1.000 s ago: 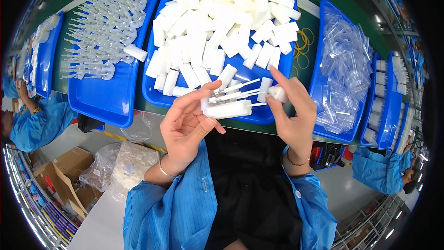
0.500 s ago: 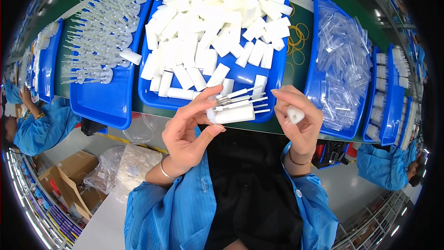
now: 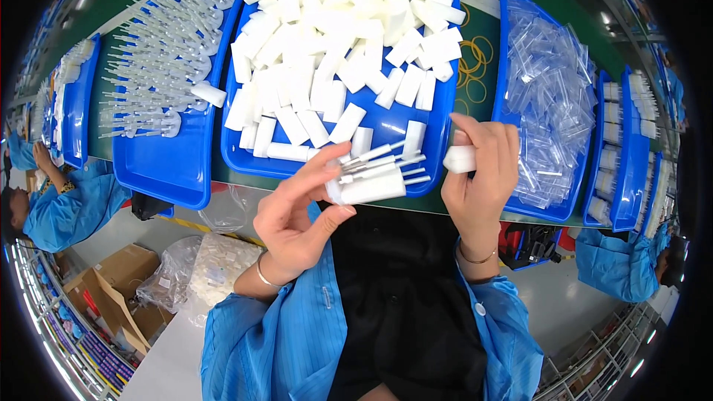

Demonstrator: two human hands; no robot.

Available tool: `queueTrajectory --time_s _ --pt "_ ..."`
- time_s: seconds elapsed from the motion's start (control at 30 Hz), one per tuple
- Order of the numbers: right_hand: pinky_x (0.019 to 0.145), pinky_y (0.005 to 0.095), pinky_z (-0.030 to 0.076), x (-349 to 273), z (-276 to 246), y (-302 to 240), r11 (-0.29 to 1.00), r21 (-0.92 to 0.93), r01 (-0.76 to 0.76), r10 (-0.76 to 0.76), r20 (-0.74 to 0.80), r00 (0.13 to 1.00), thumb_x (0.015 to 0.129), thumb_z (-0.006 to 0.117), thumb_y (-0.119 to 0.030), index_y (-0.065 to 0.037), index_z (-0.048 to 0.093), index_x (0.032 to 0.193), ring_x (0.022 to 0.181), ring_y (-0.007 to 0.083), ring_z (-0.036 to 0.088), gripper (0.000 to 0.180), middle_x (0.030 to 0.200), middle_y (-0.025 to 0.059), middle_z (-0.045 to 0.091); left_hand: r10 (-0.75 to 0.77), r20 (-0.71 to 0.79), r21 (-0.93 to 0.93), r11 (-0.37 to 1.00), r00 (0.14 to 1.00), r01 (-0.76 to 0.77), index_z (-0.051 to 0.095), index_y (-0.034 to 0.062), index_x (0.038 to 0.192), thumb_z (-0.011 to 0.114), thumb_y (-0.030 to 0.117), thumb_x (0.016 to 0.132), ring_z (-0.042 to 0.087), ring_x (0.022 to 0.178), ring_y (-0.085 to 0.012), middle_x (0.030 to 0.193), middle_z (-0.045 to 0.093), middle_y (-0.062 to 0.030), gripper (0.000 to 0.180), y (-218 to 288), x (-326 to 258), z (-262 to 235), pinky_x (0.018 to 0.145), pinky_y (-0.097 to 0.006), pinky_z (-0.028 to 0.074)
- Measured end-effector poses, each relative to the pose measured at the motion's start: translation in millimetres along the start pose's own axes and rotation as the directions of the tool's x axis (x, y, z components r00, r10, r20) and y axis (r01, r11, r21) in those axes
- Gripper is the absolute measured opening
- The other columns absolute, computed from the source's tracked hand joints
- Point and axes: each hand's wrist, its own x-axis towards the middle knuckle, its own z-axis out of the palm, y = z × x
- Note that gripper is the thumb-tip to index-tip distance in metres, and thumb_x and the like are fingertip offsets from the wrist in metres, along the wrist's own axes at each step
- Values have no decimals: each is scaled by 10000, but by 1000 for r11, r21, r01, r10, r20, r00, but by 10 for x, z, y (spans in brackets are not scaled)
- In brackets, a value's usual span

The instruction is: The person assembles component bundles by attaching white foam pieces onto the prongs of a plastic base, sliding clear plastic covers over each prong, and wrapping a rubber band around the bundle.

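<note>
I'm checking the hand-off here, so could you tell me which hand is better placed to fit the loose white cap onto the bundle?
Right, probably. The right hand already pinches the cap just beside the tube tips. The left hand is full, gripping the bundle of white tubes over the middle tray, so it can only steady them.

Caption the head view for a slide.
Left hand holds a bundle of white plastic tubes; right hand holds one white cap above blue trays.

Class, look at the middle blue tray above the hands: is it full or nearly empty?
Nearly full. White tube-shaped parts lie heaped over most of the middle blue tray; bare blue floor shows only along its near edge.
</note>
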Motion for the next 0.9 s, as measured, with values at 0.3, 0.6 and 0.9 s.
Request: queueTrajectory --time_s 0.3,0.6,0.9 --pt "549 289 364 65 -9 -22 981 -115 153 -156 -16 988 502 591 53 -26 643 963 667 214 441 470 709 57 463 138 162 235 956 977 -174 601 -58 992 725 -30 661 613 612 -149 1061 593 -264 354 73 23 -56 561 -210 484" --pt "546 288 360 39 7 -7 979 -111 168 -169 7 986 489 581 51 -31 648 956 670 211 440 479 714 58 462 172 180 258 942 969 -215 609 -64 973 728 -24 646 603 572 -146 1035 605 -261 349 77 32 -74 552 -209 483" --pt "555 303 354 36 -65 -57 987 -27 157 -153 113 982 504 571 42 -43 644 991 666 215 438 500 725 58 457 159 224 310 924 962 -224 614 -63 978 711 -70 634 635 652 -182 1042 607 -249 358 103 69 -10 550 -220 495"
